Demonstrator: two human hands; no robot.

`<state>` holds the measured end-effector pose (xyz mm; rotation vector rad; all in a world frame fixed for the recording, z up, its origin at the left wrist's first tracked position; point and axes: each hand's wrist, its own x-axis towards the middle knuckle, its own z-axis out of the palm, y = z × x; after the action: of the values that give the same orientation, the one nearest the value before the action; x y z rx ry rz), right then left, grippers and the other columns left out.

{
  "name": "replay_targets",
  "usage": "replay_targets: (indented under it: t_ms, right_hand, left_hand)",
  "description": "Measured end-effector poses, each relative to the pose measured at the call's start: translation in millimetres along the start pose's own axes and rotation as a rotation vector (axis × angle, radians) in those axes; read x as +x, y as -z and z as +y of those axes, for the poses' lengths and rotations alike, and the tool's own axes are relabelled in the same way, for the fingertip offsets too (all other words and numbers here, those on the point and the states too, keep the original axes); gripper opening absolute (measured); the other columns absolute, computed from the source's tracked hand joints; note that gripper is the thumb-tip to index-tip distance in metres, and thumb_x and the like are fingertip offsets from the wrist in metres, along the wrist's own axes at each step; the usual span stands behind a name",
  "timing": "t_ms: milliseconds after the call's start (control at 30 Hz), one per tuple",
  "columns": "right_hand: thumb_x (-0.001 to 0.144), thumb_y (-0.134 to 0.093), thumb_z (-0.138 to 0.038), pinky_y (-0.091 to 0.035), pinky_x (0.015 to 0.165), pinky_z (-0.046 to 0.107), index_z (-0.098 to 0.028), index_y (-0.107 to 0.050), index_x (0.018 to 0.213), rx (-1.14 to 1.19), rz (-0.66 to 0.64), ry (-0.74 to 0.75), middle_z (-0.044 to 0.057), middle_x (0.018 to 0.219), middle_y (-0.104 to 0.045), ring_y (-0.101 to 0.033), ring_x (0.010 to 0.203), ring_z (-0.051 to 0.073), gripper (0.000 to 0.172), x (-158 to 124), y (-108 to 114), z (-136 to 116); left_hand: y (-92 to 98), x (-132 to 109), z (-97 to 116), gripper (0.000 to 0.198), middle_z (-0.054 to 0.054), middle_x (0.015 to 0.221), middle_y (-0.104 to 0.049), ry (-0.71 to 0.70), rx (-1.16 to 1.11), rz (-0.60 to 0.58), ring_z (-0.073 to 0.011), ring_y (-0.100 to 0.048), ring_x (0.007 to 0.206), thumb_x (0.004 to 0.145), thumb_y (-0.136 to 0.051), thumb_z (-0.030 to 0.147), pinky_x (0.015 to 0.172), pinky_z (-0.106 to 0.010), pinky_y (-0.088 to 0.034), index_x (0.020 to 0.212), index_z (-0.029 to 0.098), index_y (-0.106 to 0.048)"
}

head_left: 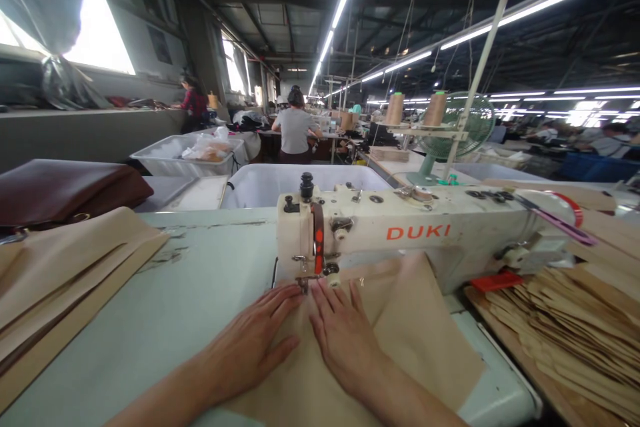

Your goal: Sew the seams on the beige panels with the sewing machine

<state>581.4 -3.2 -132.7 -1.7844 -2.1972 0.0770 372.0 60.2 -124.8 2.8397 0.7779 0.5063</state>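
Observation:
A tan sheet of material [420, 327], leather-like or fabric, lies under the arm of a white sewing machine [365, 227] marked DUKI. My left hand [255, 337] rests flat on its left part, fingers stretched toward the presser foot [303, 284]. Flat on the same sheet, just right of the foot, is my right hand [345, 333], its fingertips close to the needle area. Both hands press from above without grasping. The sheet's right part spreads over the table edge side, slightly raised beneath the machine arm. The needle tip itself is too small to make out.
Tan panels [75, 267] and a dark red leather piece [70, 193] lie at left. Stacked tan pieces [560, 333] fill the right side. Behind the machine stand a white bin [305, 177], thread cones [395, 109] and a green fan [460, 127]. A person [296, 127] sits farther back.

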Motion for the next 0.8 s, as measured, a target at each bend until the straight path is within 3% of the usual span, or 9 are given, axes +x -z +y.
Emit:
replay_targets:
  t_ms: [300, 533, 800]
  right_hand:
    - [0.105, -0.023, -0.036, -0.008, 0.119, 0.062, -0.018, -0.034, 0.152, -0.012, -0.014, -0.002, 0.007, 0.154, -0.037, -0.025, 0.146, 0.029, 0.052, 1.9, -1.6, -1.3]
    - [0.105, -0.026, -0.036, -0.008, 0.12, 0.06, -0.019, -0.034, 0.152, 0.0, -0.006, -0.021, 0.005, 0.154, -0.038, -0.025, 0.146, 0.027, 0.051, 2.2, 0.6, -1.0]
    - [0.105, -0.024, -0.037, -0.01, 0.12, 0.06, -0.018, -0.032, 0.153, 0.016, 0.008, -0.007, 0.007, 0.156, -0.035, -0.025, 0.146, 0.027, 0.052, 0.6, 0.8, -2.8]
  left_hand:
    - [1.6, 0.9, 3.0, 0.053, -0.007, 0.152, -0.041, 0.032, -0.014, -0.027, -0.0263, -0.038, 0.141, 0.097, -0.053, 0.036, 0.117, -0.046, -0.035, 0.145, 0.026, -0.034]
    - [-3.2, -3.8, 2.8, 0.058, -0.011, 0.149, -0.034, 0.218, -0.135, 0.04, -0.0266, -0.052, 0.129, 0.09, -0.063, 0.038, 0.107, -0.042, -0.047, 0.138, 0.028, -0.031]
    - [-3.2, -1.3, -2.7, 0.059, -0.009, 0.151, -0.032, 0.207, -0.118, 0.039, -0.025, -0.047, 0.134, 0.09, -0.064, 0.039, 0.11, -0.04, -0.044, 0.139, 0.031, -0.031]
